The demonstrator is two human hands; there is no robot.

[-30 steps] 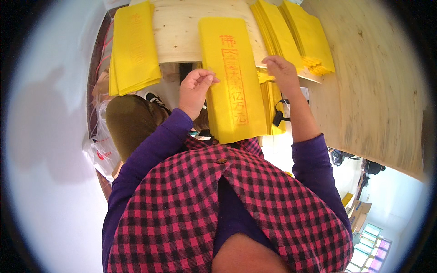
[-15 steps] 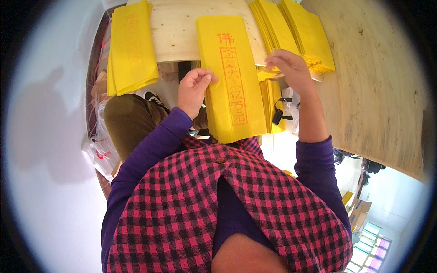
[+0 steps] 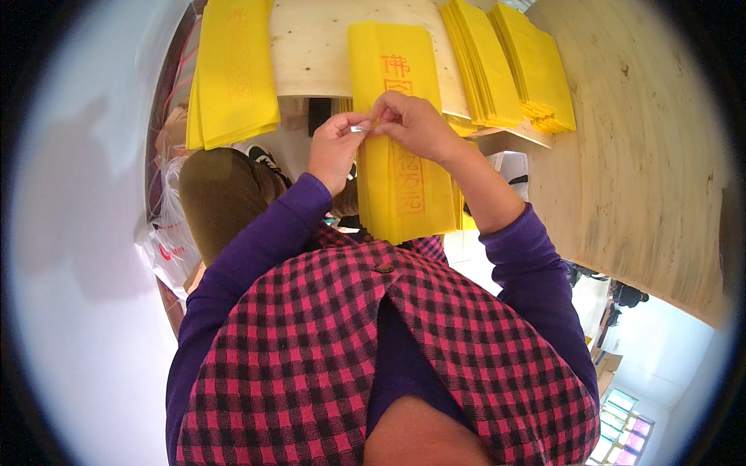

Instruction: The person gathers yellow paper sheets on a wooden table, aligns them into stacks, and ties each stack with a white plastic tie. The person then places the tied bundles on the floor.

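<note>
A tall stack of yellow paper sheets with red printed characters lies in front of my body, its lower end near my checked vest. My left hand is closed in a pinch at the stack's left edge, and a small whitish strip shows at its fingertips. Across the middle of the stack reaches my right hand, covering part of the print. Its thumb and fingers are pinched together beside the left fingertips. Whatever they hold is too small to make out.
More yellow paper stacks lie on the wooden table: one at the left, two at the right. A large wooden board fills the right side. A white plastic bag hangs beside my knee at the left.
My right hand has moved left and down from beside the stack to over it, meeting my left hand. The left hand stays near the stack's left edge; a whitish strip now shows there.
</note>
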